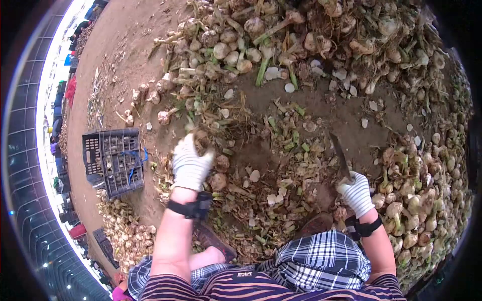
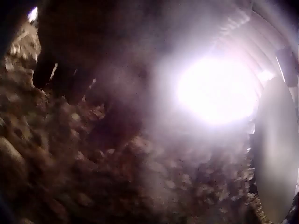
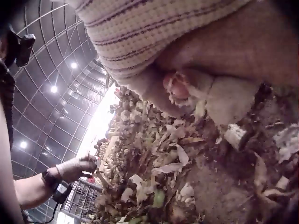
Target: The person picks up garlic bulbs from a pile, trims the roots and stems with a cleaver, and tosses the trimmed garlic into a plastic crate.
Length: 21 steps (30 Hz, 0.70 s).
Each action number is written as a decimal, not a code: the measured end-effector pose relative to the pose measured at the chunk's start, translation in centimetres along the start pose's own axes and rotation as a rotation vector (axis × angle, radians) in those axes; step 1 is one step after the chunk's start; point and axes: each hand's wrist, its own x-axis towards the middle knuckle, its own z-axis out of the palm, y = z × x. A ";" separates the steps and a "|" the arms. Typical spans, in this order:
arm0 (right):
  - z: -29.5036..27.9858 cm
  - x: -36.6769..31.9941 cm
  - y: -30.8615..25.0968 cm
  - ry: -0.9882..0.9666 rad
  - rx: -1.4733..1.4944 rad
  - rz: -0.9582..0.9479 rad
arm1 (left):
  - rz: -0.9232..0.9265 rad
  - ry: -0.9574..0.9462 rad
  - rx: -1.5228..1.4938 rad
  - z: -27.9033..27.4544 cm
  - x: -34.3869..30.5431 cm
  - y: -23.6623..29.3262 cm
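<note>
Dirt floor (image 1: 125, 40) was strewn with cut stems (image 1: 288, 144) and papery skins (image 1: 275, 199). Right hand (image 1: 356, 193) gripped knife (image 1: 342, 158), blade pointing forward, seemingly to keep edge clear of legs (image 1: 326, 253). Left hand (image 1: 191, 163) was well apart; blur hid whether it held anything. Garlic bulbs (image 1: 412, 219) lay heaped beside right hand, pale, rounded, soil-smudged.

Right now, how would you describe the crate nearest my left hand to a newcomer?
From the big garlic heap ahead, come back left to your gloved left hand. The dark slatted crate lies left of it; blue strands set it apart from the garlic pile below.
</note>
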 end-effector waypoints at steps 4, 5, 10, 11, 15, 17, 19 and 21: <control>1.2 -1.4 -1.5 -0.022 -0.039 0.007 | 0.254 -0.562 0.275 1.5 -0.6 -4.8; 1.8 -1.3 -2.4 -0.029 -0.051 0.008 | 0.275 -0.593 0.314 3.2 -0.3 -5.5; 2.4 -2.1 -5.0 -0.048 -0.212 -0.135 | 0.113 -0.352 -0.364 3.4 2.0 -4.7; 2.5 -2.1 -5.4 -0.045 -0.178 -0.155 | 0.083 -0.221 -0.422 3.2 1.8 -4.6; 1.4 -3.1 -6.6 -0.020 -0.264 -0.134 | -0.156 -0.050 -1.367 1.2 4.5 -7.8; 1.2 -2.7 -4.9 -0.001 -0.246 -0.135 | -0.333 -0.091 -1.574 -3.1 6.0 -12.8; 1.3 -2.5 -4.8 -0.042 -0.193 -0.032 | -0.474 -0.001 -1.760 -6.0 6.2 -15.1; 1.4 -1.2 -2.6 -0.114 -0.083 0.018 | -0.453 -0.005 -1.827 -8.4 5.2 -13.7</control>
